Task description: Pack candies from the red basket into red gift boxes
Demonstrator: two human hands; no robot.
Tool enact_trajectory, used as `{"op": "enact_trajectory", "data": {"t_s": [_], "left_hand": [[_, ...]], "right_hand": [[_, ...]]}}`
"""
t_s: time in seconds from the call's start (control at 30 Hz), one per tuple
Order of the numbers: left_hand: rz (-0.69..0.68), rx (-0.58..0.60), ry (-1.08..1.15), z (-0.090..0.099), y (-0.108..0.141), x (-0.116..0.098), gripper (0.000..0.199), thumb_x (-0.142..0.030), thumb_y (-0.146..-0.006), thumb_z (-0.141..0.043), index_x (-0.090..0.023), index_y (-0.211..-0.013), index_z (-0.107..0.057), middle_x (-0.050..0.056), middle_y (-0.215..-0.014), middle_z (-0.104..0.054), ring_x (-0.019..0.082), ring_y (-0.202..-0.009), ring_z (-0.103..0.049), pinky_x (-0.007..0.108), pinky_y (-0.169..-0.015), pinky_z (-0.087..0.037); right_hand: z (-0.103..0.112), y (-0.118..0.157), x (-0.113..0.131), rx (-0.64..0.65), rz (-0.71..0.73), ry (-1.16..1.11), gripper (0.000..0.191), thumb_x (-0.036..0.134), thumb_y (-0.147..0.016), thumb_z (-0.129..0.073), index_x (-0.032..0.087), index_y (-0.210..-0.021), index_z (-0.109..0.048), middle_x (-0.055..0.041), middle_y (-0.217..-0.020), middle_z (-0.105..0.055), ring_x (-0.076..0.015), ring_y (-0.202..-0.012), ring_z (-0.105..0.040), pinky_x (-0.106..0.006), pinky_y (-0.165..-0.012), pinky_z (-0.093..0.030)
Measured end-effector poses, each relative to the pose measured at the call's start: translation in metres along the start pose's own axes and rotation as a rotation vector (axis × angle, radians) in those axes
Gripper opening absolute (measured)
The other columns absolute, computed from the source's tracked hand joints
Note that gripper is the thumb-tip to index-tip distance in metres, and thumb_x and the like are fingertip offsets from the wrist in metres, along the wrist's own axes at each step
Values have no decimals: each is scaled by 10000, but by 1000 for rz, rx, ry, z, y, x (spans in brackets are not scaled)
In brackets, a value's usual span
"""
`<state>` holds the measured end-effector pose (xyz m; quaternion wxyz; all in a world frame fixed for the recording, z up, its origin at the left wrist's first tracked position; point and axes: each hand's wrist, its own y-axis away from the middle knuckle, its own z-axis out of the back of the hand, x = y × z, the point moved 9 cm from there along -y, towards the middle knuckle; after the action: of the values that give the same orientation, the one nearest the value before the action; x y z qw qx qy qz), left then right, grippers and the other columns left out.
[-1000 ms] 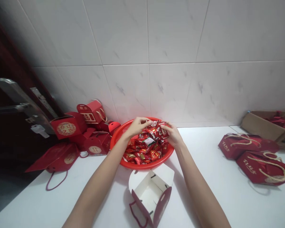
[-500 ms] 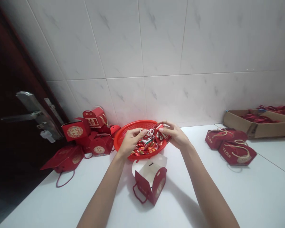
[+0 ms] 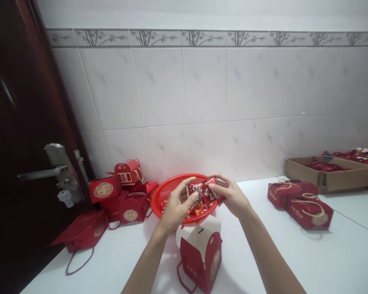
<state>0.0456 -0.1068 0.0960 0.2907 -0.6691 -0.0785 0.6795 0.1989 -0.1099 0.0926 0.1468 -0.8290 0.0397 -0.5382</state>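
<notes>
Above the red plastic basket [image 3: 168, 183], my left hand [image 3: 178, 206] has its thumb and fingers around a red-and-white wrapped candy [image 3: 197, 188] marked 520. Close beside it, my right hand [image 3: 231, 194] pinches several red candy wrappers [image 3: 213, 188] between thumb and fingers. More wrapped candies [image 3: 199, 209] lie in the basket below, partly covered by my hands. An open dark red gift box [image 3: 200, 257] stands in front of the basket, its white inside facing up and a cord handle hanging at its left.
Several red gift boxes [image 3: 130, 208] are piled at left, near a dark door [image 3: 24, 122]. Two closed red boxes with cream rope handles [image 3: 309, 210] sit at right. Behind them is a cardboard box [image 3: 343, 179] holding red items. A tiled wall [image 3: 202, 90] backs the white table.
The camera view has tilted up, so everything sits lower. My left hand has moved from the candy's left edge to closer around it. My right hand still holds its wrapped candies.
</notes>
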Motion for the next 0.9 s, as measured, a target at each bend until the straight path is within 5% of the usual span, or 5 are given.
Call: {"op": "enact_trajectory", "data": {"t_s": [0.27, 0.47, 0.9], "left_hand": [[-14, -26, -193, 6, -1, 4, 288, -410, -852, -696, -198, -1042, -738, 84, -1068, -764, 249, -983, -725, 350, -880, -591], [48, -107, -187, 3, 0, 10, 353, -367, -733, -792, -194, -1026, -698, 67, -998, -769, 235, -872, -740, 331, -777, -615], [24, -167, -153, 10, -2, 8, 384, -388, -735, -796, -196, -1052, -693, 67, -1057, -757, 243, -932, -739, 329, -798, -621]], "right_hand": [[2, -5, -12, -64, -5, -71, 447, 332, -584, -933, 183, -931, -694, -36, -839, -756, -172, -677, -691, -283, -610, -542], [-1, -6, -16, -78, 2, -100, 398, 347, -609, -916, 183, -900, -700, -40, -869, -764, -170, -689, -694, -290, -639, -538], [-12, -11, -31, -49, -6, -161, 379, 422, -650, -877, 184, -904, -727, -42, -844, -754, -191, -769, -695, -308, -718, -543]]}}
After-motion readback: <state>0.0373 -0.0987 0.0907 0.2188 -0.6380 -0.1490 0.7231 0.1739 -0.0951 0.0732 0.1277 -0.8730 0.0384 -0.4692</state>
